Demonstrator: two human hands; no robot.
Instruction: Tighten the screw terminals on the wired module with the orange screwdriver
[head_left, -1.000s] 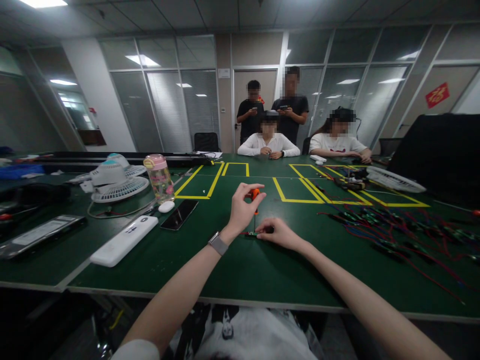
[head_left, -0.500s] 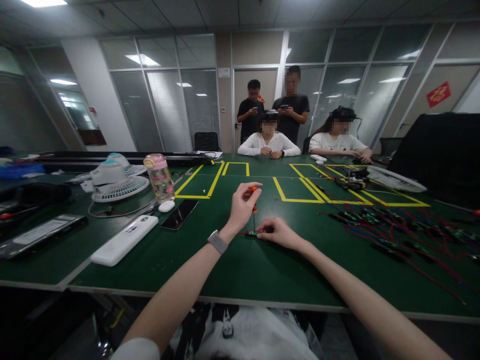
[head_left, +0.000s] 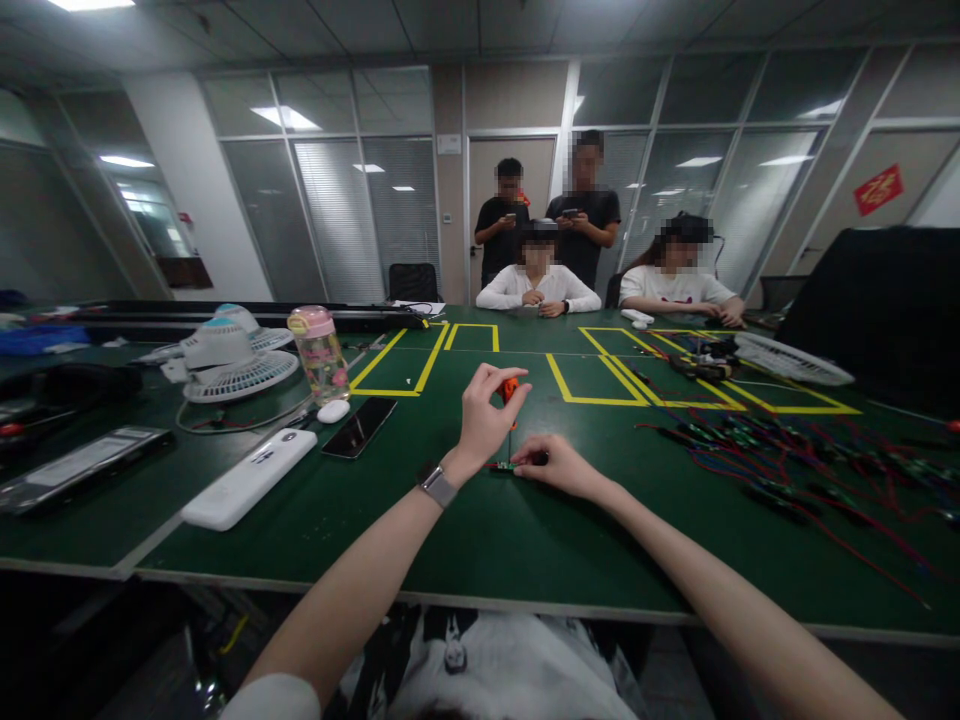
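My left hand (head_left: 484,412) is closed round the orange handle of a screwdriver (head_left: 511,388), which stands upright. Its thin shaft runs down to a small green circuit board (head_left: 504,467) on the table, with a red wire at the board's left end. Beside the shaft, my right hand (head_left: 555,465) pinches the right end of that board between thumb and fingers. The exact spot where the tip meets the board is too small to make out.
A tangle of red and blue wires with small boards (head_left: 780,450) covers the table's right side. On the left are a black phone (head_left: 360,428), a white power bank (head_left: 251,480), a pink-lidded bottle (head_left: 321,355) and white fans (head_left: 232,360). Two people sit opposite; two stand behind.
My left fingers have shifted slightly on the screwdriver handle, with the wrist turned a little. The board and my right hand have stayed in place.
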